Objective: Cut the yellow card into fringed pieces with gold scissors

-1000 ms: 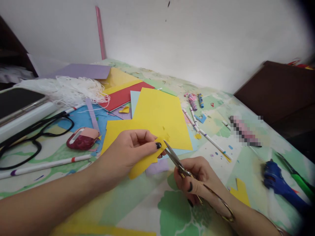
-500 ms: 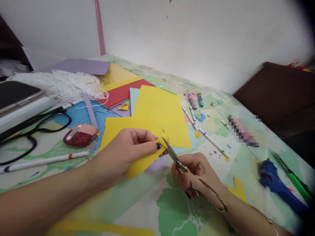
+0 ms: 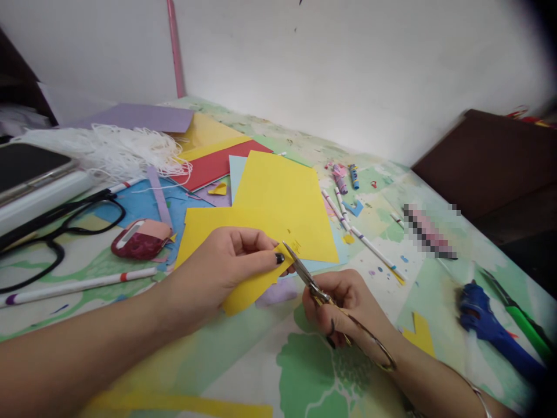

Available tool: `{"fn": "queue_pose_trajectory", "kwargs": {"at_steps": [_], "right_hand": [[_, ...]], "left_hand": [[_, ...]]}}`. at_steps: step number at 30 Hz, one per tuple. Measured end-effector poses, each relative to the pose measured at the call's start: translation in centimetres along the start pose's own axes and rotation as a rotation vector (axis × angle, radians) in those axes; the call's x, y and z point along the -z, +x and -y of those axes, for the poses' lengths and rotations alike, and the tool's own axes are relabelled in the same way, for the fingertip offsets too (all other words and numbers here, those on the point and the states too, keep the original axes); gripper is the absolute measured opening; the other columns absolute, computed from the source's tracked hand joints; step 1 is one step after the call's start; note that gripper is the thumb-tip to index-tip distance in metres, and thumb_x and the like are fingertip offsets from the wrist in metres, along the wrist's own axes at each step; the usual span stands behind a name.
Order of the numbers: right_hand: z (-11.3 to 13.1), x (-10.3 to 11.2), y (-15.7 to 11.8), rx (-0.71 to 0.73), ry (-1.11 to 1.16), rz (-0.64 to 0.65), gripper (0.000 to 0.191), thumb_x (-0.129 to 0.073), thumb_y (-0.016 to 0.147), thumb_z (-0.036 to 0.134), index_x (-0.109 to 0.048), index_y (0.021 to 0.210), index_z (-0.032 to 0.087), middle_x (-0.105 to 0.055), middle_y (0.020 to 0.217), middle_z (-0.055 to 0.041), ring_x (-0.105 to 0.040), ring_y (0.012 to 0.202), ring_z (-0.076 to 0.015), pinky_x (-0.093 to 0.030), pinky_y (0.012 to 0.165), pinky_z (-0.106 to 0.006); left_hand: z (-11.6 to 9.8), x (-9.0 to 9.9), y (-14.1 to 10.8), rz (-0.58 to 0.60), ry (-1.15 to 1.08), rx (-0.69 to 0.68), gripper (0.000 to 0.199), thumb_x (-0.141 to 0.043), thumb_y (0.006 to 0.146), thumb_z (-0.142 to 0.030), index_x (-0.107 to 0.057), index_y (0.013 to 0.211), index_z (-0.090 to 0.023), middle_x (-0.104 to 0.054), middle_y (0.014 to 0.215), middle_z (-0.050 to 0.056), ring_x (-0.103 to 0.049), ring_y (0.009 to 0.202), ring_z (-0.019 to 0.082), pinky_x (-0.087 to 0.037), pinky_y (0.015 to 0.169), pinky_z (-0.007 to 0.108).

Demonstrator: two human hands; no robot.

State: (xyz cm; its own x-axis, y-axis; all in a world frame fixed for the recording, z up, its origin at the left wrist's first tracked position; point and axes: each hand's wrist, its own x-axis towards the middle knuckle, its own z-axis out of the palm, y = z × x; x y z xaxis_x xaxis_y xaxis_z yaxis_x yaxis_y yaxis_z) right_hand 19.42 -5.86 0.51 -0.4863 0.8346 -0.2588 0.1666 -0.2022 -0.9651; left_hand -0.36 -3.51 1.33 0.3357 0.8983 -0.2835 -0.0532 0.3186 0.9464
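Note:
Between the thumb and fingers of my left hand (image 3: 243, 258) is a small piece of yellow paper (image 3: 252, 290), its lower part hanging below the hand. My right hand (image 3: 348, 307) has its fingers in the handles of small metal scissors (image 3: 308, 281). The scissor tips point up and left and touch the right edge of the yellow piece, close to my left thumb. Behind both hands lie larger yellow sheets (image 3: 282, 197), with thin yellow slivers on them.
On the left are black glasses (image 3: 63, 252), a phone (image 3: 32, 168), white string (image 3: 130, 148) and a maroon case (image 3: 141, 238). Paper sticks (image 3: 374, 249) lie right of the sheets. A blue glue gun (image 3: 491, 331) and green-handled scissors (image 3: 522, 322) are at the right.
The scissor tips have shifted slightly left along the yellow piece. Another thin sliver shows on the yellow sheet behind. My left hand has barely moved.

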Motion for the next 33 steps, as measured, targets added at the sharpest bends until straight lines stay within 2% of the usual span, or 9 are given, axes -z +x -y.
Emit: {"fn": "queue_pose_trajectory", "kwargs": {"at_steps": [3,9,19,28,33], "right_hand": [[0.06,-0.05,0.0,0.006,0.004,-0.002,0.035,-0.071,0.066,0.043,-0.058,0.057,0.012,-0.042,0.043,0.0058,-0.034,0.033,-0.003,-0.027,0.032,-0.015],[0.14,-0.09,0.02,0.004,0.009,-0.006,0.034,-0.071,0.065,0.041,-0.056,0.055,0.012,-0.043,0.043,0.0057,-0.034,0.032,-0.0028,-0.027,0.031,-0.015],[0.23,-0.31,0.16,-0.081,0.043,-0.054,0.02,-0.071,0.059,0.024,-0.057,0.051,0.012,-0.041,0.039,0.0069,-0.034,0.03,-0.0028,-0.026,0.03,-0.014],[0.38,-0.42,0.18,-0.106,0.05,-0.062,0.02,-0.071,0.058,0.024,-0.057,0.049,0.012,-0.042,0.037,0.0073,-0.033,0.028,-0.0021,-0.023,0.029,-0.014],[0.34,-0.52,0.23,-0.096,0.022,-0.055,0.028,-0.072,0.06,0.031,-0.055,0.048,0.013,-0.042,0.039,0.0067,-0.033,0.029,-0.0021,-0.023,0.029,-0.014]], "left_hand": [[-0.02,0.03,-0.07,-0.007,0.01,0.004,0.02,-0.066,0.072,-0.031,-0.054,0.062,-0.017,-0.064,0.071,-0.001,-0.057,0.069,0.014,-0.035,0.055,0.022],[0.03,0.04,0.11,0.002,0.004,-0.014,0.02,-0.065,0.073,-0.029,-0.053,0.062,-0.017,-0.064,0.074,-0.001,-0.059,0.077,0.016,-0.036,0.059,0.023],[-0.02,0.11,-0.02,-0.002,-0.002,0.002,0.021,-0.066,0.073,-0.03,-0.052,0.061,-0.017,-0.061,0.071,-0.002,-0.059,0.073,0.015,-0.037,0.058,0.024],[0.0,0.09,-0.06,-0.014,0.024,-0.01,0.018,-0.064,0.071,-0.03,-0.055,0.063,-0.018,-0.066,0.072,0.001,-0.061,0.072,0.018,-0.041,0.058,0.025],[0.05,0.07,-0.03,-0.022,0.025,-0.002,0.017,-0.065,0.072,-0.032,-0.057,0.065,-0.018,-0.068,0.076,0.002,-0.062,0.073,0.018,-0.042,0.059,0.025]]}}
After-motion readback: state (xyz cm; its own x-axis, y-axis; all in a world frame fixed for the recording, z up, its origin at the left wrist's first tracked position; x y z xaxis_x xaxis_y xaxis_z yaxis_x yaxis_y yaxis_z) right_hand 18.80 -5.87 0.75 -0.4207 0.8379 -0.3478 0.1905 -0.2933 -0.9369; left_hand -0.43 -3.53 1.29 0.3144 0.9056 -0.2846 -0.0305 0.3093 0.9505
